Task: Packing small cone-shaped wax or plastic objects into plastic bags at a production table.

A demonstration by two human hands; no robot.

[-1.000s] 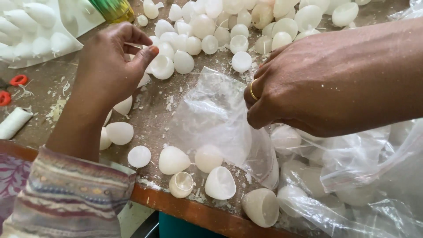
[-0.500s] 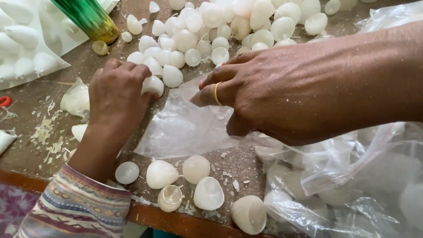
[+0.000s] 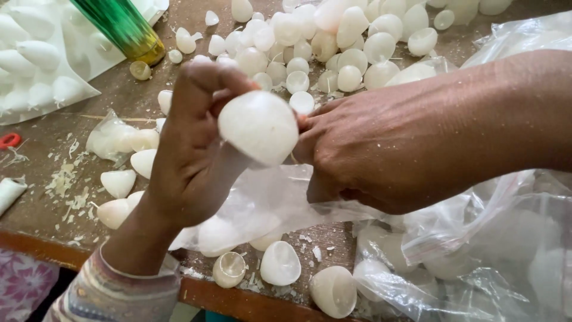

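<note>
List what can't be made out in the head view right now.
- Right hand fingertips: hidden behind the white shell and left hand; its grip unclear.
- Clear bag mouth: covered by both hands.
- Green cylinder: top cut off by the frame edge.
- Bagged shells: blurred by plastic.

A single head view looks steeply down from above the near edge of the surface (image 3: 250, 301), facing away from the person. It sits very close: the left hand (image 3: 190, 161) and right hand (image 3: 405, 149) fill the middle of the frame, the right forearm running off the right edge. The near rim crosses the bottom; the heap of white shells (image 3: 339, 42) and a green tube (image 3: 122, 27) lie at the far top edge. There is no second view to share any part.
</note>
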